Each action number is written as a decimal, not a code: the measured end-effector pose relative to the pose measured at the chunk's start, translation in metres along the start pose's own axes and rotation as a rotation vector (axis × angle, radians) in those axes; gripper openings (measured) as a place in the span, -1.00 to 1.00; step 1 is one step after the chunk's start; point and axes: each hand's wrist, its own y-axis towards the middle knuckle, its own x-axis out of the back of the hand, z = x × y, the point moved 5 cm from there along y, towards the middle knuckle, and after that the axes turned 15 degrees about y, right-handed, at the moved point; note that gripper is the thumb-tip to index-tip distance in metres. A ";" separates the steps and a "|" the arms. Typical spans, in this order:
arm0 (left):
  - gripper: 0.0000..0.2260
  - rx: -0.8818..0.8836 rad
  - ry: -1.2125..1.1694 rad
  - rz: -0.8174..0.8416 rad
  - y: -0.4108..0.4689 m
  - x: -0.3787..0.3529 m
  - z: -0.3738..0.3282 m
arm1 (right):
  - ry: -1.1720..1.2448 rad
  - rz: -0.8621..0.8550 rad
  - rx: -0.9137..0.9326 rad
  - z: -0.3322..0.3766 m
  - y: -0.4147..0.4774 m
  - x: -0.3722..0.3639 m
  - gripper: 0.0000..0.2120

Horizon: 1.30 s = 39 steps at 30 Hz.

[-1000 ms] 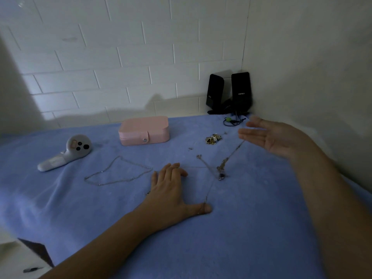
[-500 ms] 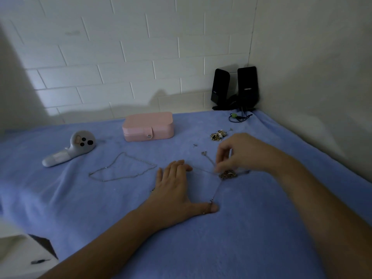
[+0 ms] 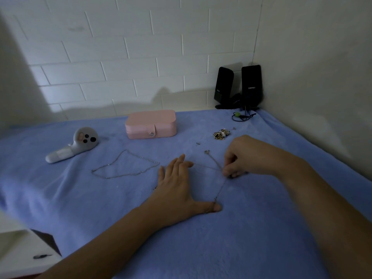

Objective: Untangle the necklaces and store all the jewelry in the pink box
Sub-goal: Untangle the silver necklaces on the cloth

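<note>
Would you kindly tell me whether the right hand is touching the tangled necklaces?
Touching. The head view shows the right hand with its curled fingertips pinching the tangled necklaces at the knot where the thin chains meet.

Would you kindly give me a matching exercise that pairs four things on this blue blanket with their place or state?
Things:
1. pink box
2. left hand
3. right hand
4. silver chain

Places or states:
a. pinches the tangled necklaces at their knot
b. lies spread out by itself, left of both hands
c. closed, flap snapped, near the wall
d. flat on the blanket, thumb on a chain's end

Pairs: 1-c, 2-d, 3-a, 4-b.
</note>
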 end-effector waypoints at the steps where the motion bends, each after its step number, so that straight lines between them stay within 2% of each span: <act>1: 0.08 0.000 0.000 0.006 0.000 0.000 0.000 | 0.025 0.006 0.004 -0.002 0.001 0.001 -0.87; 8: 0.02 -0.003 -0.018 0.034 -0.002 0.003 -0.002 | 0.177 0.008 0.038 -0.012 -0.002 0.017 -0.80; 14: -0.02 -0.008 -0.015 0.036 -0.002 0.002 -0.001 | 0.313 -0.060 0.070 -0.005 -0.003 0.016 -0.84; 16: 0.00 -0.007 -0.001 0.032 -0.002 0.002 0.000 | 0.246 -0.026 0.035 0.004 -0.003 0.002 -0.77; 18: 0.06 -0.007 -0.002 0.016 -0.001 0.001 0.000 | 0.059 0.014 -0.044 0.009 -0.002 -0.016 -0.64; 20: 0.13 -0.013 -0.012 -0.010 0.000 0.000 0.000 | -0.090 0.029 -0.130 0.011 -0.002 -0.028 -0.60; 24: 0.18 0.000 -0.040 -0.024 0.001 0.001 0.001 | -0.123 0.012 -0.238 0.008 -0.003 -0.028 -0.81; 30: 0.13 0.010 -0.028 -0.009 0.000 0.001 0.001 | -0.146 0.013 -0.214 0.012 -0.009 -0.022 -0.83; 35: 0.07 0.037 0.010 0.030 0.001 -0.001 0.001 | -0.190 -0.110 -0.089 0.021 -0.008 -0.017 -0.86; 37: 0.04 0.037 0.025 0.046 0.001 -0.003 0.003 | -0.119 -0.109 -0.076 0.019 -0.006 -0.013 -0.90; 39: 0.04 0.041 0.029 0.054 0.001 -0.004 0.004 | 0.076 -0.100 -0.075 0.014 -0.006 -0.005 -0.97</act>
